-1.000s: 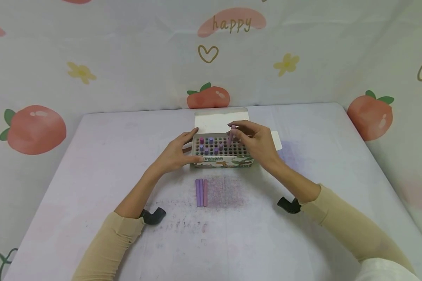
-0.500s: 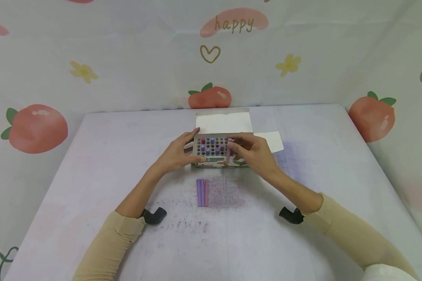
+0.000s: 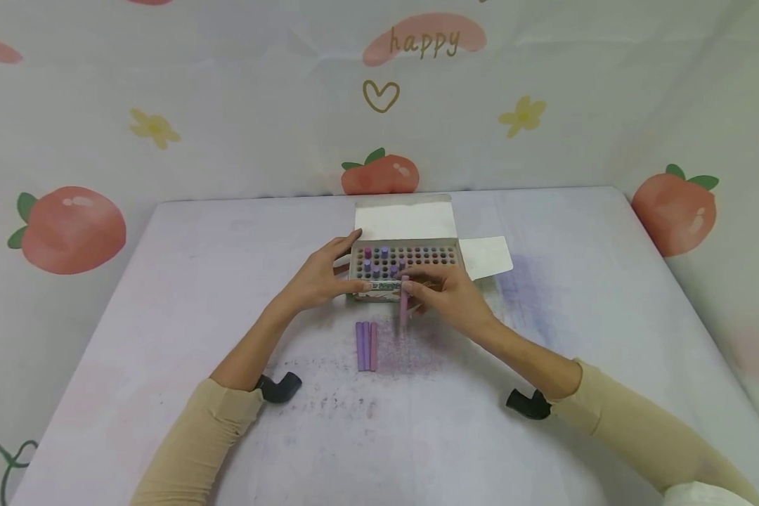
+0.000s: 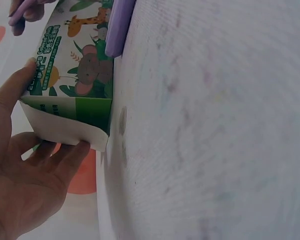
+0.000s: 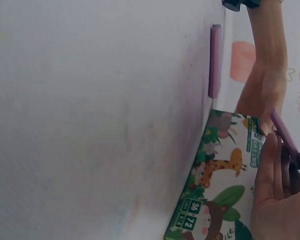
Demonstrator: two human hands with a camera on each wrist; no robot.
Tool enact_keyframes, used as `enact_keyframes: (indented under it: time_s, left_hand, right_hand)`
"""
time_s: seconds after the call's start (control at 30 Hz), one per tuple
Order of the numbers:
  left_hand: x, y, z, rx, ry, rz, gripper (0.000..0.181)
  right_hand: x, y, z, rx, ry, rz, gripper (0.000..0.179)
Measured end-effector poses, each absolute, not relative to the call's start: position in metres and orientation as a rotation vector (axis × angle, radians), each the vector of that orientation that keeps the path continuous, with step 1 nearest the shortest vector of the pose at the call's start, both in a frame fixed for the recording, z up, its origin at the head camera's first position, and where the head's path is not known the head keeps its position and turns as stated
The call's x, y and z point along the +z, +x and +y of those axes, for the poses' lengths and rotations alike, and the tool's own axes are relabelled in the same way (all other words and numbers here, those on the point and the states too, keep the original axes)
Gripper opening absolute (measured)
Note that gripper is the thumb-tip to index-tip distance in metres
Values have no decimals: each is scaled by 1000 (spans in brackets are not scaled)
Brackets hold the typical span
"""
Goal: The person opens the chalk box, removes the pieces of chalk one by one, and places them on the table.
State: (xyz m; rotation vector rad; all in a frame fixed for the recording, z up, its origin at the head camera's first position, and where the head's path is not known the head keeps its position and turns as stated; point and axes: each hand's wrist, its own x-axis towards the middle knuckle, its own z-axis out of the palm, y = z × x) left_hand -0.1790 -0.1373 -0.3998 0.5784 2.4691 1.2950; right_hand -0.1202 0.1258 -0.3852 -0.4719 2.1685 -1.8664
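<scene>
My left hand [image 3: 316, 277] holds the left end of an open cardboard chalk box [image 4: 65, 55], thumb on its printed front and fingers by the end flap. The box's holed insert [image 3: 430, 258] carries several purple, blue and magenta chalk sticks standing up on its left side. Between thumb and fingers, my right hand [image 3: 452, 301] pinches a pinkish-purple chalk stick [image 3: 404, 301] near its top. That stick hangs roughly upright in front of the box, above the table. Three chalk sticks [image 3: 366, 346], two purple and one pink, lie side by side on the table before the box.
The box's lid [image 3: 406, 218] is folded back behind it, and a side flap [image 3: 485, 258] sticks out to the right. Chalk dust smudges the white tabletop [image 3: 278, 450]. A fruit-printed cloth backdrop [image 3: 259, 105] rises behind the table. Black pieces [image 3: 278, 388] sit at both wrists.
My right hand has drawn the chalk stick up out of the insert and brought it toward me, over the box's front edge. My left hand stays on the box.
</scene>
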Motion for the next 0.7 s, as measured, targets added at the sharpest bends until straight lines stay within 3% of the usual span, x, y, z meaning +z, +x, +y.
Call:
enact_keyframes:
  time_s: [0.7]
  left_hand:
    - [-400,-179,-138,1313,601,2462,101]
  right_hand:
    - [-415,-106,110,-1769,-318,2049,27]
